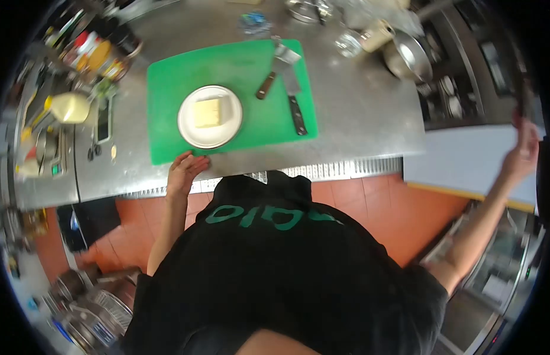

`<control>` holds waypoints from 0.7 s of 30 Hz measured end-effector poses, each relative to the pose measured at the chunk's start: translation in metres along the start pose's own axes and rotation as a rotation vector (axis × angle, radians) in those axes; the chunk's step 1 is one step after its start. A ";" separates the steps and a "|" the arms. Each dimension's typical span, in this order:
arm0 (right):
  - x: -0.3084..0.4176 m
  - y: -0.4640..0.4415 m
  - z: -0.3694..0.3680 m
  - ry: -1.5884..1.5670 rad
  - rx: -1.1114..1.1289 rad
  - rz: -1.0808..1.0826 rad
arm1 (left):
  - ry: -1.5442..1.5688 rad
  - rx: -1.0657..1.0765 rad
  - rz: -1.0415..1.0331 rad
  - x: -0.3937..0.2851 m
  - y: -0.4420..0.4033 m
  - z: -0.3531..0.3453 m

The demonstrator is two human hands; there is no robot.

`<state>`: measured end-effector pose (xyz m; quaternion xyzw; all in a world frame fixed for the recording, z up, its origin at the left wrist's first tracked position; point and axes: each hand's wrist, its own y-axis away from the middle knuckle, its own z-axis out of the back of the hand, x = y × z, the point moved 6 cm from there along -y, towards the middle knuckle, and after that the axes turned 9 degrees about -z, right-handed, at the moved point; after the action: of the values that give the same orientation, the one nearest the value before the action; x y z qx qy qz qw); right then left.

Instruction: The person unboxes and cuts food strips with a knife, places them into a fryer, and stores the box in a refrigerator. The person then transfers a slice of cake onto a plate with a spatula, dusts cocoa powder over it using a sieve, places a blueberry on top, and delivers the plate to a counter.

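My left hand rests at the counter's front edge, fingers stretched out and holding nothing. Just beyond it lies a green cutting board, with a white plate on it. On the plate sits a pale yellow block that looks like butter. A knife with a dark handle and a metal scraper with a brown wooden handle lie on the board's right side. Far to the right, my right hand is raised with its fingers closed at a dark upright edge, which I cannot make out.
The steel counter carries a metal bowl at right. To the left are a phone, a bottle of pale yellow liquid and several condiment containers. Pots stand low at left. The floor is orange tile.
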<state>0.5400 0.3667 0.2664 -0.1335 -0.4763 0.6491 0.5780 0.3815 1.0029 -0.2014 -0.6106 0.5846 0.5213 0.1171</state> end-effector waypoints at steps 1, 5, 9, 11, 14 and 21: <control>0.018 0.053 -0.001 -0.101 -0.106 -0.030 | -0.060 -0.021 -0.003 0.003 -0.003 0.002; -0.021 0.201 -0.009 -0.212 -0.065 -0.413 | -0.155 -0.057 -0.009 0.000 -0.022 -0.001; -0.070 0.310 -0.044 -0.341 -0.063 -0.599 | -0.127 0.004 -0.024 0.006 -0.056 0.002; -0.093 0.346 -0.068 -0.357 -0.051 -0.655 | -0.185 -0.017 -0.045 0.010 -0.077 0.015; -0.127 0.379 -0.100 -0.372 0.042 -0.757 | -0.219 -0.116 -0.069 0.012 -0.085 0.024; -0.226 0.405 -0.145 -0.321 0.162 -0.685 | -0.355 -0.093 -0.281 0.017 -0.079 0.040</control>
<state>0.4597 0.2848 -0.2062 0.1826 -0.5251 0.4667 0.6878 0.4232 1.0457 -0.2688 -0.5895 0.4390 0.6256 0.2614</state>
